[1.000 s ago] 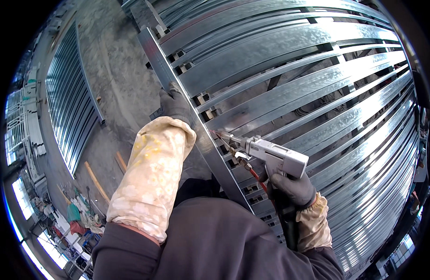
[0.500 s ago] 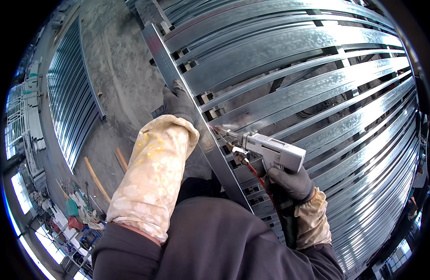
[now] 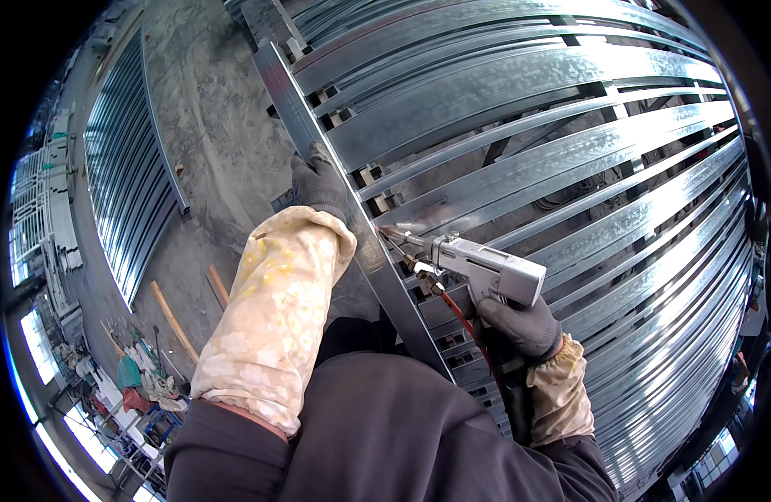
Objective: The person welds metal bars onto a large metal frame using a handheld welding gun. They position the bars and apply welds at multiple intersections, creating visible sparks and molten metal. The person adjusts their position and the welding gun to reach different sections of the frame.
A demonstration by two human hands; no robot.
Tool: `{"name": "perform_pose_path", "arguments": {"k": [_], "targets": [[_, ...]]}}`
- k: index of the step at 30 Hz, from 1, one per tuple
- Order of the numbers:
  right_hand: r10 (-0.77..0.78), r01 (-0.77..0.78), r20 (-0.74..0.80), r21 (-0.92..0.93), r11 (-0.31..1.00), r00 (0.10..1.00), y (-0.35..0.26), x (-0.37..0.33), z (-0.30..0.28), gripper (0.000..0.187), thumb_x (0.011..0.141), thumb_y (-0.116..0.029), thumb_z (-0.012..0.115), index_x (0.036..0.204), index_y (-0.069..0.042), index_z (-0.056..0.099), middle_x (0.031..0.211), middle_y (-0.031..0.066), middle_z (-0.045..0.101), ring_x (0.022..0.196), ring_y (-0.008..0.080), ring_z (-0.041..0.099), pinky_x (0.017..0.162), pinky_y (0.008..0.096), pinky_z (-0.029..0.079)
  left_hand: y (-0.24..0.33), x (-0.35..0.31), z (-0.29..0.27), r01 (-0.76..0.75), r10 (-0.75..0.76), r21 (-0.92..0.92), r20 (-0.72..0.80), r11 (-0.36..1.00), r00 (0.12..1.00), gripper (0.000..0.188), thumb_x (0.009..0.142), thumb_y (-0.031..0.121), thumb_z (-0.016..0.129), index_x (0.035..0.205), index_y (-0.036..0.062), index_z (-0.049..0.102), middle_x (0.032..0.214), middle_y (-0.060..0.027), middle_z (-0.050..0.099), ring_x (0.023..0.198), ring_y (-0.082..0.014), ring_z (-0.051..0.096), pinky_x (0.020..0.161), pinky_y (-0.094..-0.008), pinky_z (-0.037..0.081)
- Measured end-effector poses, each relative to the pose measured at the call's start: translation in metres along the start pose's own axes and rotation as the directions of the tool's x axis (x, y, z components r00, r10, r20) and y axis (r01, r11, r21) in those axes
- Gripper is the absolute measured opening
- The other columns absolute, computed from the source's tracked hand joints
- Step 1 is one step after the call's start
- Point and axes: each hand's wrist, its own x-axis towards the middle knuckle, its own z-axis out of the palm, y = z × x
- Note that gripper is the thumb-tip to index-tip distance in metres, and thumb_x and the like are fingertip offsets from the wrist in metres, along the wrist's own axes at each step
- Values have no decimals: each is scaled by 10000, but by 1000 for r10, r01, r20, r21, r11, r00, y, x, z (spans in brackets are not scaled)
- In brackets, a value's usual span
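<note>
My right hand (image 3: 526, 328), in a dark glove, is closed round the handle of a silver-grey handheld welding gun (image 3: 501, 272). The gun's thin nozzle (image 3: 392, 232) points left, its tip at the joint where a metal slat (image 3: 452, 199) meets the long end rail (image 3: 287, 99). A red hose (image 3: 459, 311) and a brass fitting hang beneath the gun. Further up the rail, my gloved left hand (image 3: 320, 182) grips its edge; some of its fingers are hidden behind the wrist. A pale patterned sleeve cover (image 3: 272, 314) wraps the left forearm.
Many shiny parallel slats fill the right side, with gaps and dark supports below. A second slatted panel (image 3: 126, 167) lies on the concrete floor (image 3: 210, 134) at the left. Wooden strips (image 3: 174, 320) lie nearer me. Heaped cloths (image 3: 134, 381) and a rack stand at lower left.
Almost nothing differs. The rear of the welding gun and my right hand have shifted very slightly; the nozzle tip and my left hand keep their places.
</note>
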Motion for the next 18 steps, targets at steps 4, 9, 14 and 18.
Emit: {"name": "perform_pose_path", "arguments": {"k": [4,9,14,18], "targets": [[-14,14,18,14,1000,1000,2,0,-2,399,909,-170,670,1239,32,573,927,73,671,724,118,631,629,270,533,-1,2,0,17,-16,-21,8,1000,1000,567,1046,425,448,1294,-82,507,1189,-304,629,1103,-421,621,928,-436,476],[-39,39,19,-28,999,999,10,2,-7,393,907,-175,674,1231,27,578,928,68,674,752,117,634,656,267,526,-2,2,4,11,-12,-14,-41,1000,999,542,1043,425,454,1268,-63,523,1155,-290,643,1067,-415,633,903,-441,484],[0,0,-1,-30,1000,1000,7,0,-5,394,878,-185,682,1201,24,598,938,64,679,778,118,631,668,258,504,0,2,-1,46,-46,5,59,999,997,627,1037,460,407,1346,-85,437,1221,-328,619,1130,-469,616,969,-471,492],[-8,9,15,-17,1000,1000,10,-1,-7,398,893,-177,677,1225,23,585,935,62,678,774,114,631,664,259,512,8,-1,-8,62,-62,9,73,998,995,608,1036,459,411,1325,-73,456,1182,-313,639,1095,-457,634,946,-471,496]]}}
